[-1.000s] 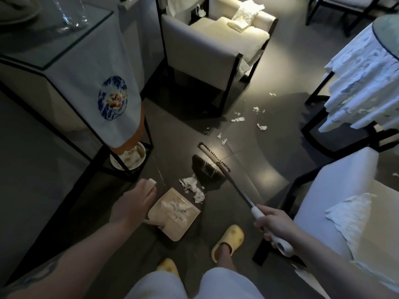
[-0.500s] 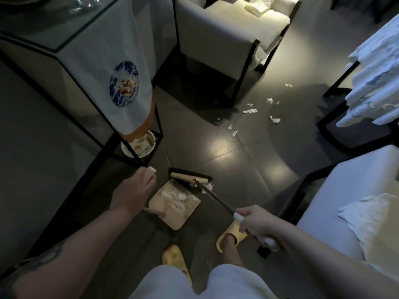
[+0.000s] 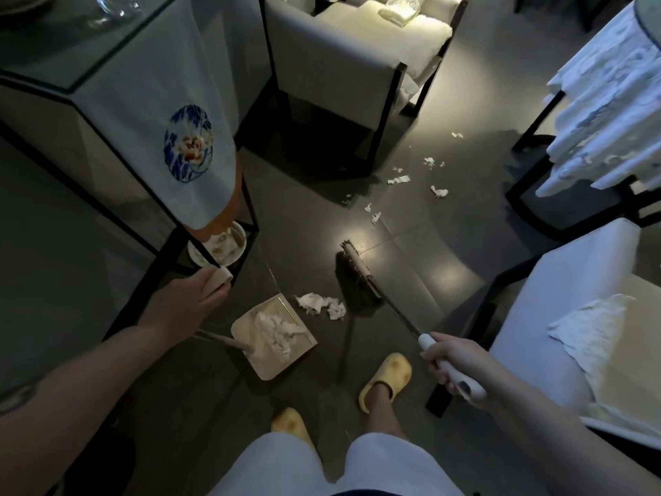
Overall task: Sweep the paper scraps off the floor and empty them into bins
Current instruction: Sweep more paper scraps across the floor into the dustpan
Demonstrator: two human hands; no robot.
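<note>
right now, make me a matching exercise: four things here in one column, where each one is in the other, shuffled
Things:
1. dustpan
2. broom
3. crumpled paper clump
4. small scraps

Places:
A. scattered near the armchair
B. held by the right hand
C. on the floor between pan and bristles
D. held by the left hand

Pairs: 1-D, 2-B, 3-C, 4-A

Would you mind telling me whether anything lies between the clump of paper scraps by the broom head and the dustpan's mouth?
Nothing visible does: the clump of scraps lies on bare floor between the broom head and the dustpan.
</note>
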